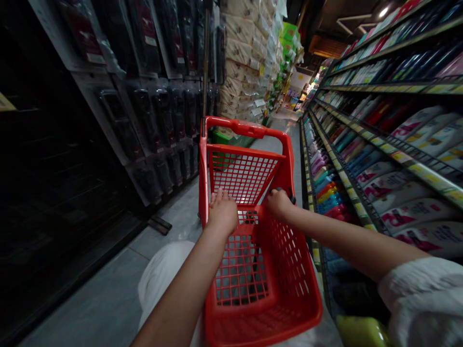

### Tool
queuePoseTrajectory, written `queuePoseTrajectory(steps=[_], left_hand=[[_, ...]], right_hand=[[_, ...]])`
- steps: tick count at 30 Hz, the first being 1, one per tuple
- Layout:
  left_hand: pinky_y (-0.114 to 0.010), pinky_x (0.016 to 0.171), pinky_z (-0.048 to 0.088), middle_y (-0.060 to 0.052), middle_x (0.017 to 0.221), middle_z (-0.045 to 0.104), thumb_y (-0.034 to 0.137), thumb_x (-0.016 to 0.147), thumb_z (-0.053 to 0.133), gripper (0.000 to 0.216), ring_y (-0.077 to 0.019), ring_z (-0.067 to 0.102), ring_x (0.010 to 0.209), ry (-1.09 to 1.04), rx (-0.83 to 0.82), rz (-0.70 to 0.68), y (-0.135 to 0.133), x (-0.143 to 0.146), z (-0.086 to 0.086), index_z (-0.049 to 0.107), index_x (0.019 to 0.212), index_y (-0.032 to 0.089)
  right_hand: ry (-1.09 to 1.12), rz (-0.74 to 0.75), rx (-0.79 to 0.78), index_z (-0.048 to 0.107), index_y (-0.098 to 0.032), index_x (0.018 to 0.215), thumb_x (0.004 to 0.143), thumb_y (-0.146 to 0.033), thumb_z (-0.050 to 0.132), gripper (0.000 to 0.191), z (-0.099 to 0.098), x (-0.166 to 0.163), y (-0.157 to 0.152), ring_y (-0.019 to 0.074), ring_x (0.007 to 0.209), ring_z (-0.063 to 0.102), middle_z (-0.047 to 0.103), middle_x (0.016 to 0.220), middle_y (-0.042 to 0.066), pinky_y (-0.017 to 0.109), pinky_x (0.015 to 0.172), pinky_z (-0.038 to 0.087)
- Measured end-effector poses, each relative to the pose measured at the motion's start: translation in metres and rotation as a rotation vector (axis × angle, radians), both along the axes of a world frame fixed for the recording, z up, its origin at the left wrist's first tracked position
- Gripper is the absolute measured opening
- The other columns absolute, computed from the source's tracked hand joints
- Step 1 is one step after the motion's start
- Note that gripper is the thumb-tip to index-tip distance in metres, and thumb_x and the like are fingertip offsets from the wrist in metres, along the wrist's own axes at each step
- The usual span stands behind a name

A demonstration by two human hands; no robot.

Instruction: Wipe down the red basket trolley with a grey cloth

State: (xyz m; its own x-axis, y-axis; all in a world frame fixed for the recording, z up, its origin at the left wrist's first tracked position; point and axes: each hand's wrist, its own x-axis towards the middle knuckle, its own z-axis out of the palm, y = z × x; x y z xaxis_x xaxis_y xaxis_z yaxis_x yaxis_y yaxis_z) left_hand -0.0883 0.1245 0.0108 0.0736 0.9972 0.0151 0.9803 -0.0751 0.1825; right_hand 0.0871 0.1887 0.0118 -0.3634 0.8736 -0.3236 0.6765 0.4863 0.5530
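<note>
A red plastic shopping basket (238, 332) with grid walls and a tall red handle frame (248, 129) stands in front of me, nothing lying inside it. My left hand (223, 212) rests at its left rim, fingers stretched forward. At the right side, my right hand (279, 205) is closed around a small black piece (292, 198) that shows on both sides of the fist. Whether this piece belongs to the basket I cannot tell.
Shelves with bottles and packs (415, 202) line the right side closely. On the left hang black items in clear packaging (159, 111) on a rack. Stacked tissue-like packs (242, 62) stand ahead beside the grey aisle floor (285, 120).
</note>
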Motion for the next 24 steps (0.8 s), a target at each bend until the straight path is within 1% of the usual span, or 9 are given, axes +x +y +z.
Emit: queuePoseTrajectory(steps=[3, 5, 7, 10, 12, 14, 16, 20, 24], left_hand=[[-0.048, 0.118, 0.023, -0.021, 0.152, 0.039, 0.016, 0.09, 0.045, 0.045, -0.0319, 0.028, 0.145, 0.007, -0.019, 0.006, 0.001, 0.001, 0.001, 0.057, 0.132, 0.004], [-0.049, 0.118, 0.024, -0.02, 0.152, 0.039, 0.017, 0.09, 0.045, 0.046, -0.0334, 0.027, 0.146, 0.005, -0.032, 0.013, 0.002, 0.001, 0.002, 0.056, 0.132, 0.004], [-0.049, 0.118, 0.024, -0.019, 0.152, 0.039, 0.017, 0.09, 0.046, 0.046, -0.0342, 0.027, 0.145, -0.001, -0.034, 0.018, 0.002, 0.001, 0.003, 0.054, 0.134, 0.005], [-0.048, 0.116, 0.028, -0.021, 0.148, 0.046, 0.016, 0.09, 0.047, 0.047, -0.0334, 0.033, 0.143, -0.034, -0.044, 0.023, 0.001, 0.001, 0.005, 0.053, 0.135, 0.006], [-0.047, 0.115, 0.03, -0.022, 0.143, 0.051, 0.016, 0.089, 0.048, 0.046, -0.0326, 0.038, 0.14, -0.056, -0.058, 0.016, 0.0, 0.0, 0.007, 0.054, 0.134, 0.005], [-0.047, 0.112, 0.035, -0.023, 0.136, 0.057, 0.017, 0.089, 0.048, 0.042, -0.0324, 0.044, 0.136, -0.058, -0.076, 0.006, -0.002, 0.0, 0.01, 0.058, 0.129, 0.006], [-0.046, 0.105, 0.043, -0.023, 0.127, 0.063, 0.019, 0.09, 0.047, 0.036, -0.0324, 0.054, 0.127, -0.045, -0.106, 0.002, -0.003, 0.0, 0.013, 0.064, 0.12, 0.008], [-0.042, 0.093, 0.051, -0.022, 0.117, 0.067, 0.02, 0.091, 0.044, 0.034, -0.0317, 0.063, 0.113, -0.006, -0.16, 0.004, -0.003, 0.0, 0.018, 0.068, 0.112, 0.009], [-0.041, 0.09, 0.052, -0.021, 0.115, 0.068, 0.021, 0.092, 0.042, 0.034, -0.032, 0.065, 0.108, 0.009, -0.159, 0.016, -0.002, 0.0, 0.02, 0.069, 0.11, 0.009]], right_hand=[[0.062, -0.045, 0.179, 0.071, -0.007, 0.104, 0.087, -0.003, 0.043, 0.034, 0.046, 0.006, 0.042, 0.0363, 0.109, 0.053, 0.066, 0.114, 0.021, 0.048, 0.078, 0.051], [0.075, -0.063, 0.251, 0.071, -0.011, 0.107, 0.09, -0.005, 0.036, 0.039, 0.066, 0.008, 0.061, 0.0363, 0.112, 0.051, 0.063, 0.12, 0.02, 0.05, 0.08, 0.051], [0.073, -0.058, 0.238, 0.072, -0.015, 0.107, 0.09, -0.005, 0.036, 0.04, 0.066, 0.008, 0.061, 0.0357, 0.112, 0.051, 0.064, 0.119, 0.02, 0.05, 0.08, 0.052], [0.06, 0.005, 0.051, 0.073, -0.012, 0.103, 0.084, -0.004, 0.049, 0.032, 0.036, 0.003, 0.03, 0.035, 0.109, 0.056, 0.068, 0.112, 0.021, 0.048, 0.079, 0.053], [0.059, 0.04, -0.059, 0.074, -0.015, 0.096, 0.076, -0.008, 0.064, 0.023, 0.013, 0.0, 0.005, 0.0315, 0.102, 0.061, 0.072, 0.105, 0.016, 0.042, 0.079, 0.053], [0.048, 0.047, -0.115, 0.075, -0.015, 0.088, 0.074, -0.011, 0.067, 0.016, 0.002, -0.001, -0.007, 0.0309, 0.099, 0.063, 0.073, 0.1, 0.016, 0.039, 0.076, 0.054], [0.054, 0.028, -0.071, 0.075, -0.014, 0.088, 0.077, -0.009, 0.064, 0.017, 0.01, 0.0, 0.0, 0.0307, 0.098, 0.063, 0.073, 0.1, 0.017, 0.039, 0.074, 0.053], [0.101, 0.002, 0.129, 0.072, -0.006, 0.1, 0.088, -0.003, 0.046, 0.029, 0.055, 0.012, 0.045, 0.0354, 0.108, 0.055, 0.068, 0.109, 0.023, 0.044, 0.077, 0.05], [0.118, 0.088, 0.123, 0.073, -0.007, 0.099, 0.091, -0.005, 0.044, 0.03, 0.074, 0.029, 0.063, 0.0324, 0.109, 0.05, 0.067, 0.112, 0.02, 0.04, 0.081, 0.046]])
